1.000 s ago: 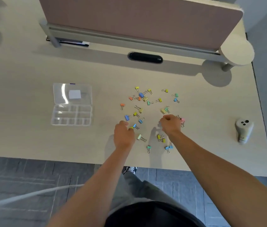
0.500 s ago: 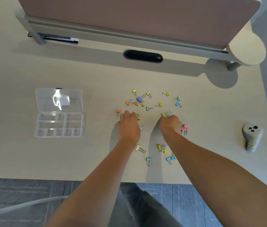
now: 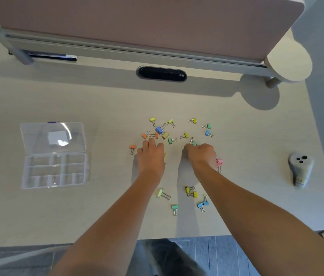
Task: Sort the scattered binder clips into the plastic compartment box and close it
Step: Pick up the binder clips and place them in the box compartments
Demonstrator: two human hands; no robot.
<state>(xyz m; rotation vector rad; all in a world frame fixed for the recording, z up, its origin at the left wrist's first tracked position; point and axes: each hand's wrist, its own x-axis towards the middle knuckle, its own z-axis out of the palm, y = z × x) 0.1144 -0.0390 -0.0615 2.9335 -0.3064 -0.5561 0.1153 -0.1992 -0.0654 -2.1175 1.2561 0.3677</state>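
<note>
While the left hand (image 3: 150, 156) lies flat over clips (image 3: 172, 140), the right hand's (image 3: 202, 155) curled grasp stays unclear.

A grey controller (image 3: 300, 169) lies on the desk (image 3: 236, 124), right side.

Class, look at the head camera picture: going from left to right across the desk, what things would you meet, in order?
Open plastic box → orange clip → left hand → right hand → pink clip → small grey device.
</note>
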